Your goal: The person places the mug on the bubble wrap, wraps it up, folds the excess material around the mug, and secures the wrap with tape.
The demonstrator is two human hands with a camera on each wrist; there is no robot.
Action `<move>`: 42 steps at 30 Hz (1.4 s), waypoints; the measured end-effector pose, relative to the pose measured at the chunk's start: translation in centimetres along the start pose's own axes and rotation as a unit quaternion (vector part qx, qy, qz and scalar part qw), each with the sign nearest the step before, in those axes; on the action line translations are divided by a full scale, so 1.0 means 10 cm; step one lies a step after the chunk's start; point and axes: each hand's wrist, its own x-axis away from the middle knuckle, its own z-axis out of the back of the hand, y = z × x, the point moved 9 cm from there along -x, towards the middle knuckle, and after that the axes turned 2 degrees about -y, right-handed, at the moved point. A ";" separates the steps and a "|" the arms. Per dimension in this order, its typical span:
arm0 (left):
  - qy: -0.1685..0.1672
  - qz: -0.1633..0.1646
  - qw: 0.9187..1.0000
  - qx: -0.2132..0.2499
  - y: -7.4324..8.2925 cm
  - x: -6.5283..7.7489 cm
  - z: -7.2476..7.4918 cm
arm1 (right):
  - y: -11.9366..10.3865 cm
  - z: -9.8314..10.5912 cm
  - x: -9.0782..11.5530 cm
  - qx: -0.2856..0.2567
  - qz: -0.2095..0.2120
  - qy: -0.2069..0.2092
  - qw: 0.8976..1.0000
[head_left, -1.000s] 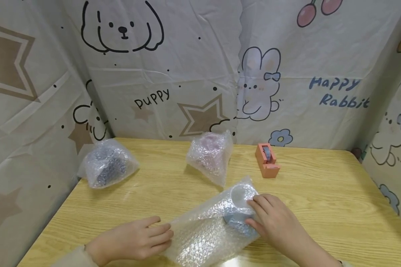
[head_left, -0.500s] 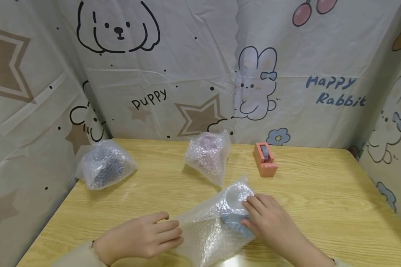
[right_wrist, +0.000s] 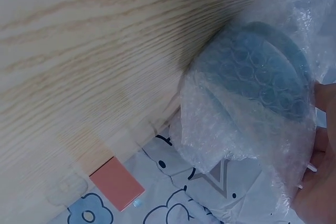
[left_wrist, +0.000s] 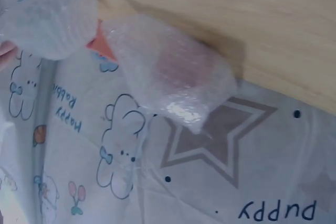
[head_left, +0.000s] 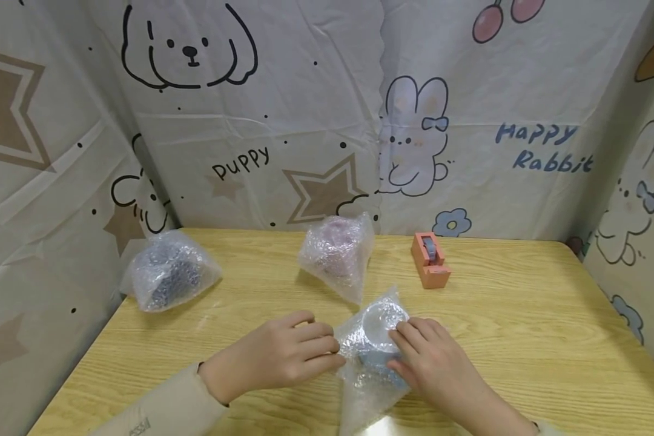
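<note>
In the head view, a blue object with a round white rim or top [head_left: 383,327] lies inside a sheet of bubble wrap [head_left: 360,396] at the table's front middle. My left hand [head_left: 278,351] pinches the wrap's left edge, folded close against the object. From the right, my right hand [head_left: 436,360] grips the object through the plastic, thumb below and fingers on top. The right wrist view shows its blue part [right_wrist: 247,72] through the bubbles, with my right hand's fingers [right_wrist: 323,166] at the side. A loose flap of wrap hangs toward the table's front edge.
A wrapped pink bundle [head_left: 338,251] stands behind the hands. Further left sits a wrapped dark bundle [head_left: 171,269]. An orange tape dispenser [head_left: 430,260] is at the back right. Patterned cloth [head_left: 305,91] hangs behind and beside the wooden table [head_left: 523,303].
My left hand has moved right and slightly up, carrying the wrap's left edge in toward the object. My right hand stays almost in place on it. The head view has shifted slightly.
</note>
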 end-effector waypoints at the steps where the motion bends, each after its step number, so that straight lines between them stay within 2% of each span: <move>1: 0.004 0.011 1.000 0.003 -0.04 -0.05 -0.02 | 0.00 0.00 0.00 0.000 -0.001 -0.002 1.000; 5: 0.026 0.059 0.998 0.020 -0.22 -0.20 -0.08 | 0.01 -0.02 0.01 -0.004 -0.007 -0.012 1.000; 9: 0.028 0.101 0.994 0.035 -0.41 -0.32 -0.16 | 0.02 -0.03 0.02 -0.012 -0.010 -0.013 1.000; 16: -0.024 0.155 0.986 0.063 -0.66 -0.49 -0.42 | 0.02 -0.05 0.02 -0.021 -0.018 -0.020 0.999; 21: -0.057 0.185 0.979 0.067 -0.75 -0.54 -0.64 | 0.01 -0.06 0.02 -0.022 -0.014 -0.017 1.000; 24: -0.064 0.212 0.973 0.062 -0.78 -0.56 -0.77 | 0.02 -0.06 0.03 -0.024 -0.013 -0.024 0.999; 28: -0.054 0.272 0.960 0.045 -0.79 -0.51 -0.90 | 0.03 -0.07 0.04 -0.030 -0.014 -0.033 0.999; 31: -0.055 0.311 0.948 0.032 -0.74 -0.48 -0.96 | 0.04 -0.07 0.04 -0.042 -0.017 -0.029 0.999; 34: -0.071 0.336 0.939 0.031 -0.67 -0.47 -1.02 | 0.05 -0.04 0.05 -0.052 -0.019 -0.017 0.998; 37: -0.076 0.351 0.932 0.042 -0.62 -0.45 -1.06 | 0.05 -0.02 0.05 -0.058 -0.019 -0.004 0.998; 39: -0.066 0.350 0.933 0.050 -0.59 -0.44 -1.05 | 0.05 0.00 0.06 -0.059 -0.018 0.002 0.998; 42: -0.040 0.324 0.944 0.050 -0.50 -0.43 -1.03 | 0.05 0.00 0.06 -0.058 -0.017 0.003 0.998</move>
